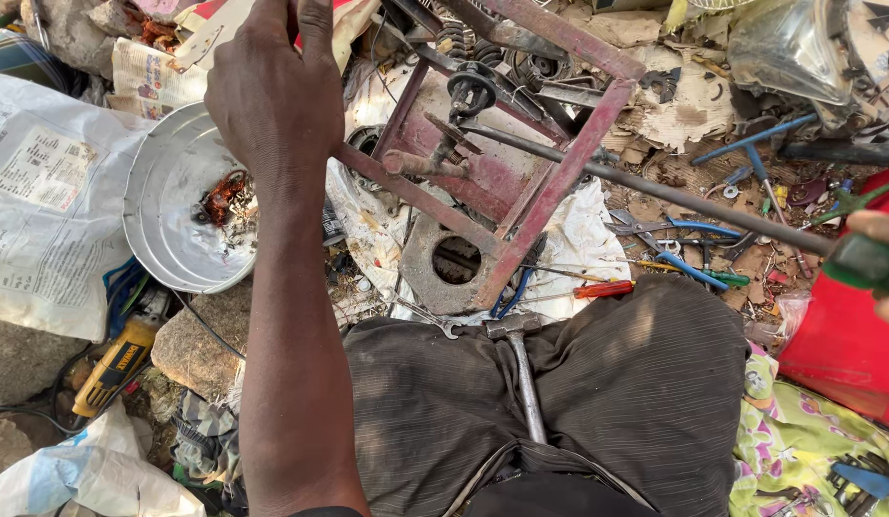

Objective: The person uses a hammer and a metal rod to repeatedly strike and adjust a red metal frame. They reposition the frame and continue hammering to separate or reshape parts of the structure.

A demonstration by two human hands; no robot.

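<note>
Frame (521, 182): red-painted angle-iron, rusted, lying tilted on the ground ahead of the knees, over white cloth (578, 239); judged heavy, rigid, rough-edged, best taken by a bare side rail clear of the bolted parts. Rod (655, 187): long grey steel, running from the frame's middle out to the right; judged stiff, a fair lever. Bowl (167, 206): dented metal, just left of the frame, rusty bits inside. Hammer (521, 364): resting on the lap, head toward the frame. Left hand (272, 96): fingers closed over the frame's upper left rail. Right hand (880, 268): only partly in view at the edge, curled on a green handle (866, 260) at the rod's end. Room: crowded on every side with scrap and tools; little open ground.
</note>
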